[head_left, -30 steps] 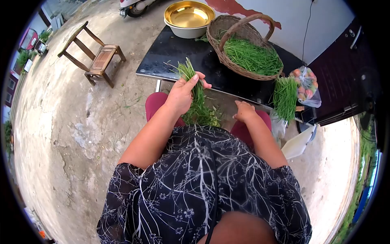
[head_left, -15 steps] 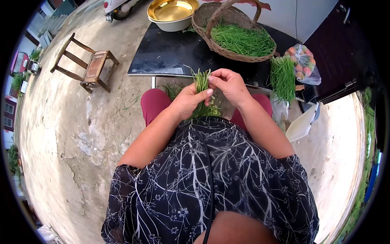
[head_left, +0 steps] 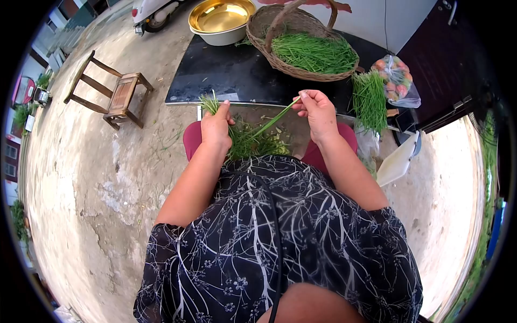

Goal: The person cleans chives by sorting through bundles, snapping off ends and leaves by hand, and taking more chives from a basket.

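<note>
My left hand (head_left: 217, 128) is closed round a bunch of thin green stalks (head_left: 209, 103), their cut ends sticking up past the thumb. Between the thumb and fingertips of my right hand (head_left: 318, 112) is the end of a green stalk (head_left: 277, 117), which slants down toward my lap. More loose greens (head_left: 253, 142) lie between my knees. Beyond my hands, a wicker basket (head_left: 301, 70) on the black table (head_left: 215, 72) holds many long green stalks. Another bundle of stalks (head_left: 369, 102) hangs over the table's right edge.
A gold-coloured basin (head_left: 222, 19) nested in a white one stands on the table's far left. A clear bag of reddish fruit (head_left: 397, 81) sits at the right end. To the left is a wooden chair (head_left: 123, 94); a scooter (head_left: 156, 13) stands behind.
My hands first came together at the bunch, then parted. The left moved left with the bunch; the right drew a stalk out to the right. The view has shifted slightly.
</note>
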`<state>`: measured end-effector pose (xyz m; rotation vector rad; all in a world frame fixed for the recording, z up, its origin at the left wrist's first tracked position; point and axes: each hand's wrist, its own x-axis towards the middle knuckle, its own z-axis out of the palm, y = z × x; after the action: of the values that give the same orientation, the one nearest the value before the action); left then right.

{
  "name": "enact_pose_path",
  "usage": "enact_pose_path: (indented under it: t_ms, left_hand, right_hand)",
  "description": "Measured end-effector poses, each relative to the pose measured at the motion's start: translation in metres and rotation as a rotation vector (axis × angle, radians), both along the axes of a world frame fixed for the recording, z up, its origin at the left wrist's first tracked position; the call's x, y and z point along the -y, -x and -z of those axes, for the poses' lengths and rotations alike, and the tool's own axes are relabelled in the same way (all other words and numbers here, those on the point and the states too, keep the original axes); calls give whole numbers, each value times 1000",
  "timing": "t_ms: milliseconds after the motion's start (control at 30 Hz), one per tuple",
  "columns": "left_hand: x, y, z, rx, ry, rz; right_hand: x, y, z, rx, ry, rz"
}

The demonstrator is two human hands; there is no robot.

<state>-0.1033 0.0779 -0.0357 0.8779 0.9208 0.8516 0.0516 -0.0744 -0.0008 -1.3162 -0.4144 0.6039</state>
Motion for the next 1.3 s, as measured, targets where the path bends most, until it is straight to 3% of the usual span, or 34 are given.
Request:
enact_pose_path:
  t_ms: [33,133,367,800,1000,1067,1100,1167,1233,1300]
  left_hand:
    - [6,1,-7,-1,-1,0]
    - [30,0,-27,15,-133,389]
    - [53,-5,-39,-47,-86,628]
    - [56,-6,-36,-77,-100,612]
    - [58,-6,-39,-47,-94,641]
    - [57,-6,-37,-71,-86,641]
    - [56,-6,-36,-94,-80,638]
    - [56,-5,-32,-63,-67,639]
    - [54,-4,-32,-34,-56,639]
    - [53,-4,-32,1,-54,664]
  right_hand:
    - [0,1,-1,-6,-5,-21]
    - [-1,8,-2,-8,-8,-88]
    - [-4,19,0,-20,-62,-230]
    - [-2,24,-6,-30,-33,-226]
    - [-2,20,3,60,6,-352]
    - [-3,14,4,257,59,-77]
    - [-2,10,-1,195,52,22]
    - [0,-4,1,295,117,103]
    - [5,-4,-1,219,177,28]
    - [6,5,1,227,177,-247]
